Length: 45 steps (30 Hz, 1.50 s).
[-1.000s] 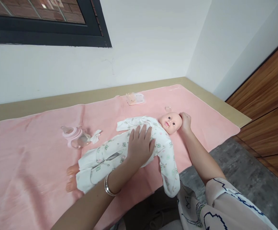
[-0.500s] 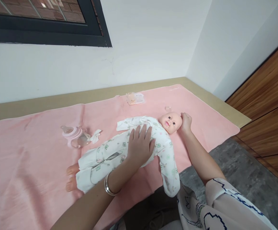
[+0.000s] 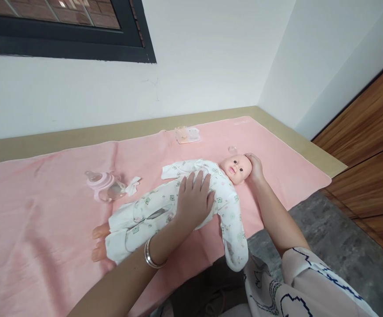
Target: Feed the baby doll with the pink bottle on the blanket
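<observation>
A baby doll (image 3: 224,193) in a white printed sleepsuit lies on its back on a pink blanket (image 3: 46,229), head to the right, bare feet to the left. My left hand (image 3: 193,198) rests flat on the doll's belly, fingers stretched out; a silver bangle circles that wrist. My right hand (image 3: 254,168) cups the top of the doll's head (image 3: 235,167), fingers curled against it. One sleeve of the doll hangs over the blanket's near edge.
A pink baby bottle (image 3: 103,187) lies on its side left of the doll, a small white cloth (image 3: 132,186) beside it. A small packet (image 3: 186,134) sits at the blanket's far edge. A tiny clear object (image 3: 232,149) lies behind the head. Wooden panelling (image 3: 369,145) stands right.
Both hands stay on the doll. My right hand has shifted slightly closer round the head; the view has tilted a little.
</observation>
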Each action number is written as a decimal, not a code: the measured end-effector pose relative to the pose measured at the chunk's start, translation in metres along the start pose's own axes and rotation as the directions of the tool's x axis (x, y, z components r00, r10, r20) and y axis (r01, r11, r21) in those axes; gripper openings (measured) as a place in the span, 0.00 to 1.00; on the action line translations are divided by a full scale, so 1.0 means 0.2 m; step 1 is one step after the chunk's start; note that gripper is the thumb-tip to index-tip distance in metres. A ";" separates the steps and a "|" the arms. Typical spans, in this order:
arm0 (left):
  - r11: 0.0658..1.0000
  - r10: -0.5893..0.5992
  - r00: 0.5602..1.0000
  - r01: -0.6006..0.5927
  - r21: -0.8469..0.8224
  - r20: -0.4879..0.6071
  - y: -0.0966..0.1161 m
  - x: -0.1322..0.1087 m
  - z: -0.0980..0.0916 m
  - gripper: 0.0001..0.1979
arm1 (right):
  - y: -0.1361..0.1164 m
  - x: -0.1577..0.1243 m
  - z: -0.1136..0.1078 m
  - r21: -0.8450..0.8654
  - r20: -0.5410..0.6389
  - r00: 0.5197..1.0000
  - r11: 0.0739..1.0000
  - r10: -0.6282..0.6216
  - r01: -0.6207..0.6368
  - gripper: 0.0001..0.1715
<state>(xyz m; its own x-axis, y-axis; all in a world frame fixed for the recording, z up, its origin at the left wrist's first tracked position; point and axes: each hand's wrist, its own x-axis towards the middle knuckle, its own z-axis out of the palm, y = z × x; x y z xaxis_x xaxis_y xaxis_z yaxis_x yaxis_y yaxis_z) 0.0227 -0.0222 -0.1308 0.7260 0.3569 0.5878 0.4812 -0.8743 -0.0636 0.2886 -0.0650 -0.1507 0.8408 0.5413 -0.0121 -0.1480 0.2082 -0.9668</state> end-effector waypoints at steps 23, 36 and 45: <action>1.000 -0.006 1.000 0.007 -0.010 0.025 0.00 0.00 0.00 0.24 | -0.01 -0.03 -0.01 -0.161 -0.153 0.983 0.984 -0.099 0.074 0.20; 1.000 -0.015 0.999 0.016 -0.025 0.048 0.00 0.00 0.00 0.25 | -0.07 -0.04 0.02 -0.046 0.106 0.945 0.951 0.310 -0.307 0.21; 0.996 -0.048 0.995 0.055 -0.076 0.092 0.00 0.00 0.00 0.25 | -0.04 -0.01 0.02 -0.041 0.060 0.927 0.929 0.370 -0.368 0.17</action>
<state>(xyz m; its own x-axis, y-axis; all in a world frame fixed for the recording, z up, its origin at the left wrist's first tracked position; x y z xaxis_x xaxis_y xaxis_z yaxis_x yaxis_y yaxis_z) 0.0231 -0.0223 -0.1304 0.7442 0.4267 0.5139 0.4813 -0.8760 0.0304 0.2853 -0.0649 -0.1421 0.6936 0.6277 -0.3533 -0.4252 -0.0391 -0.9043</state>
